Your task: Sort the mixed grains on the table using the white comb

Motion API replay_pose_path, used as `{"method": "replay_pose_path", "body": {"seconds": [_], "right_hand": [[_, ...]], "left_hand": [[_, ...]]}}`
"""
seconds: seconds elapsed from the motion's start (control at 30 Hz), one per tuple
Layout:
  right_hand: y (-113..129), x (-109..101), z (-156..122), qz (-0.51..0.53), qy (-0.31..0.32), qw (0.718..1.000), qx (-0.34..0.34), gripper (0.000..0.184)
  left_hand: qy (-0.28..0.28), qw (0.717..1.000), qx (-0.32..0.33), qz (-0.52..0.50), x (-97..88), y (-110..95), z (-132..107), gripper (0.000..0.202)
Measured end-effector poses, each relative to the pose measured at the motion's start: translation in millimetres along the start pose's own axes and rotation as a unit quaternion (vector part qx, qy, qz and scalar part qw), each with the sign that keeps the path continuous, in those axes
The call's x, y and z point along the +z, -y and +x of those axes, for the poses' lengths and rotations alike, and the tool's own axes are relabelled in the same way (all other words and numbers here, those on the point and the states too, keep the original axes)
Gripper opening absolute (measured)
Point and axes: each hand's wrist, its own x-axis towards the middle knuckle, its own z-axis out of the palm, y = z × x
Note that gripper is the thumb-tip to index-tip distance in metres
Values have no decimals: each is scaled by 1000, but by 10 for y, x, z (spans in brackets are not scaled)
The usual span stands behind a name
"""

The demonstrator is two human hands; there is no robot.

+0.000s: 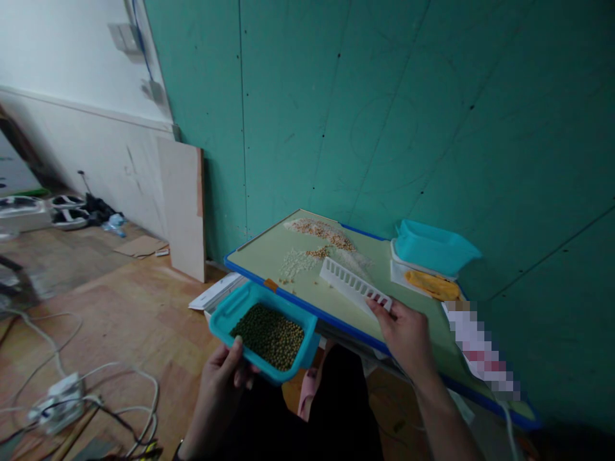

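My left hand grips the near rim of a blue plastic container, thumb over the edge. Dark green beans and yellowish beans lie in it, side by side. The container is held just off the near edge of the table. In my right hand is a white plastic strip with a row of slots, held by its right end and resting on or just above the tabletop. Beyond it lie a pile of white grains mixed with orange-yellow kernels and a thin scatter of white grains.
A second blue container stands at the table's right back, by a yellow cloth-like item and a pixelated packet. A green wall rises behind. A power strip with cables lies on the floor at left; a board leans there.
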Motion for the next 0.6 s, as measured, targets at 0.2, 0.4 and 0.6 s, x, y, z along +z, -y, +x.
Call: {"method": "replay_pose_path", "body": {"seconds": [0.2, 0.4, 0.6], "right_hand": [[221, 96, -164, 18, 12, 996, -92, 26], [494, 231, -268, 69, 1, 979, -193, 19], [541, 317, -207, 84, -12, 981, -176, 15]], "left_hand": [[7, 1000, 19, -9, -39, 64, 44, 51], [-1, 1000, 15, 0, -7, 50, 27, 56], [-3, 1000, 15, 9, -2, 29, 3, 53]]}}
